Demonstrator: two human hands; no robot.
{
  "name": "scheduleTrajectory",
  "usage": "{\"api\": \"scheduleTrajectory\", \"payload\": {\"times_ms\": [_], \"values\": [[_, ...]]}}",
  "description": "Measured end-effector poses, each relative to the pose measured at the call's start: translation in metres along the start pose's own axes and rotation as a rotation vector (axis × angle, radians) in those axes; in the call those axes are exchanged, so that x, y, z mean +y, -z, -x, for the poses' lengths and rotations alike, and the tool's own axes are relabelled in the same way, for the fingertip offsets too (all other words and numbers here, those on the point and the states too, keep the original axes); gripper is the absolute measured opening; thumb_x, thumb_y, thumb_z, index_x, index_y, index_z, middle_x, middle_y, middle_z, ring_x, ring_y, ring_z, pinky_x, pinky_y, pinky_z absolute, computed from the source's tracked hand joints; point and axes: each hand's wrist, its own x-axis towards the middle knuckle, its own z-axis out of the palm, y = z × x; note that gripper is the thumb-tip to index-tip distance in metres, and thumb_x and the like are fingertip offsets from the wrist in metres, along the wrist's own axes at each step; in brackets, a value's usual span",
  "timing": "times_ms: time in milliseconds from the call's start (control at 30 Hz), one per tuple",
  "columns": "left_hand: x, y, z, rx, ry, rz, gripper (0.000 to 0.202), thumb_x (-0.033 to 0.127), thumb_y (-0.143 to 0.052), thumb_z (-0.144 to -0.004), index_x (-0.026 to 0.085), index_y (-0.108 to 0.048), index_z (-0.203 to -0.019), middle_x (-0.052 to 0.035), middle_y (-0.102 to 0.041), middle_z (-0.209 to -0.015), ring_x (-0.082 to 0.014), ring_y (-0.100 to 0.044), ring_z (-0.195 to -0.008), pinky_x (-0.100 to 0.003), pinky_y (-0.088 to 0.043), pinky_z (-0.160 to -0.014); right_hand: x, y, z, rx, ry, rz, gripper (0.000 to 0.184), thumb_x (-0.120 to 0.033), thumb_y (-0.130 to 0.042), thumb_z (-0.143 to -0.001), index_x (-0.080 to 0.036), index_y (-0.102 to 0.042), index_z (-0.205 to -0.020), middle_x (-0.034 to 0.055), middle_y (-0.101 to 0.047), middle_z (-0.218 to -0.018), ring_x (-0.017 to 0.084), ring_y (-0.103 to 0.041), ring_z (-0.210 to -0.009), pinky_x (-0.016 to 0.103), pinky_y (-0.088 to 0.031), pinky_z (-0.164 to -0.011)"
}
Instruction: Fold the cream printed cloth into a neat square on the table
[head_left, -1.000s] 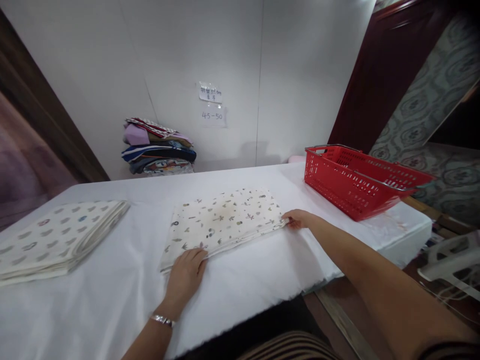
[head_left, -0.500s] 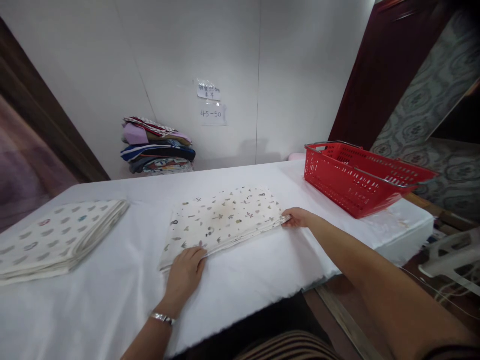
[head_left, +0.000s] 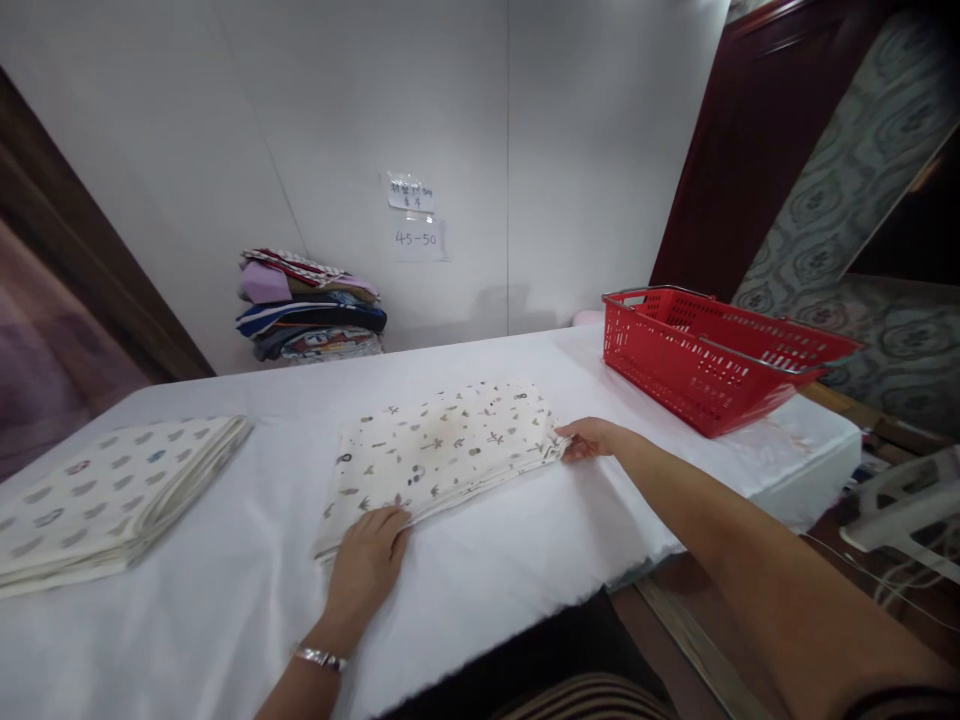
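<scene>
A folded white cloth point(head_left: 450, 440) printed with small plants and figures lies on the white-covered table. My left hand point(head_left: 369, 550) rests over its near left edge, fingers laid on the fabric and the thumb beside the edge. At the near right corner, my right hand point(head_left: 589, 438) pinches the folded layers, which bunch slightly at the fingertips. Its fingers are partly hidden behind the cloth and hand. Farther left, a second folded cloth point(head_left: 105, 490), white with grey cloud-like shapes, lies apart from both hands.
A red plastic basket point(head_left: 675, 365) with metal handles stands on the table point(head_left: 510, 560) at the right. Several folded fabrics form a stack point(head_left: 311, 310) by the wall, below paper labels point(head_left: 417, 240). A white plastic stool-like object point(head_left: 907, 510) is beyond the table's right end.
The right corner of the cloth is now more gathered in my right hand, which has shifted slightly left. My left hand stays on its edge. The view has tilted slightly.
</scene>
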Motion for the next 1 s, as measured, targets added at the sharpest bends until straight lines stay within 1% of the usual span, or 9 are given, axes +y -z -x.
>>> {"api": "scheduleTrajectory", "payload": {"times_ms": [200, 333, 400, 567, 733, 833, 1000], "values": [[-0.001, -0.002, 0.000, 0.013, -0.002, 0.001, 0.022, 0.027, -0.044, -0.082, 0.020, -0.062, -0.093, -0.0063, -0.063, -0.096, -0.0218, -0.056, -0.091, -0.037, -0.044, -0.079, 0.000, -0.003, 0.003, 0.001, -0.018, 0.023, 0.026, -0.034, -0.060, -0.079, -0.008, -0.061, -0.083, 0.0075, -0.066, -0.064, 0.014, -0.063, -0.053, 0.016, -0.044, -0.041], [-0.002, -0.002, 0.000, 0.010, -0.014, 0.001, 0.021, 0.026, -0.045, -0.082, 0.019, -0.061, -0.094, -0.0068, -0.063, -0.096, -0.0215, -0.056, -0.091, -0.037, -0.044, -0.079, 0.002, -0.004, -0.001, 0.023, -0.010, 0.027, 0.026, -0.033, -0.060, -0.079, -0.007, -0.061, -0.080, 0.0078, -0.065, -0.062, 0.013, -0.061, -0.050, 0.017, -0.045, -0.040], [-0.002, -0.001, 0.000, 0.015, -0.011, 0.000, 0.021, 0.026, -0.045, -0.082, 0.019, -0.061, -0.094, -0.0065, -0.063, -0.096, -0.0212, -0.056, -0.091, -0.037, -0.044, -0.079, 0.004, -0.004, -0.005, 0.052, 0.011, 0.022, 0.024, -0.031, -0.062, -0.078, -0.007, -0.061, -0.076, 0.0068, -0.064, -0.059, 0.012, -0.060, -0.048, 0.017, -0.047, -0.043], [-0.002, -0.002, 0.001, 0.031, -0.005, 0.002, 0.021, 0.027, -0.044, -0.083, 0.021, -0.062, -0.092, -0.0060, -0.063, -0.096, -0.0213, -0.056, -0.091, -0.037, -0.045, -0.078, 0.012, 0.004, -0.012, 0.174, 0.115, -0.002, 0.019, -0.024, -0.070, -0.070, -0.010, -0.058, -0.069, -0.0008, -0.059, -0.053, 0.007, -0.054, -0.045, 0.017, -0.051, -0.051], [-0.003, -0.004, 0.003, 0.028, -0.012, 0.016, 0.020, 0.026, -0.045, -0.082, 0.020, -0.062, -0.092, -0.0061, -0.063, -0.094, -0.0211, -0.056, -0.090, -0.037, -0.045, -0.079, 0.015, 0.015, -0.008, 0.262, 0.148, 0.029, 0.021, -0.021, -0.074, -0.063, -0.013, -0.056, -0.061, -0.0028, -0.055, -0.050, 0.007, -0.050, -0.044, 0.017, -0.049, -0.050], [-0.003, -0.004, 0.003, 0.019, -0.008, 0.017, 0.020, 0.026, -0.045, -0.082, 0.020, -0.062, -0.092, -0.0060, -0.063, -0.094, -0.0211, -0.056, -0.090, -0.037, -0.046, -0.078, 0.014, 0.017, -0.007, 0.294, 0.150, 0.065, 0.021, -0.021, -0.074, -0.062, -0.014, -0.055, -0.060, -0.0033, -0.054, -0.049, 0.007, -0.050, -0.044, 0.018, -0.048, -0.049], [-0.001, 0.000, 0.002, 0.009, -0.006, 0.020, 0.020, 0.026, -0.045, -0.083, 0.020, -0.062, -0.091, -0.0063, -0.063, -0.094, -0.0208, -0.056, -0.088, -0.037, -0.046, -0.078, 0.016, 0.015, -0.007, 0.353, 0.177, 0.162, 0.020, -0.022, -0.074, -0.062, -0.014, -0.055, -0.063, -0.0043, -0.052, -0.047, 0.007, -0.049, -0.043, 0.018, -0.046, -0.047]]}}
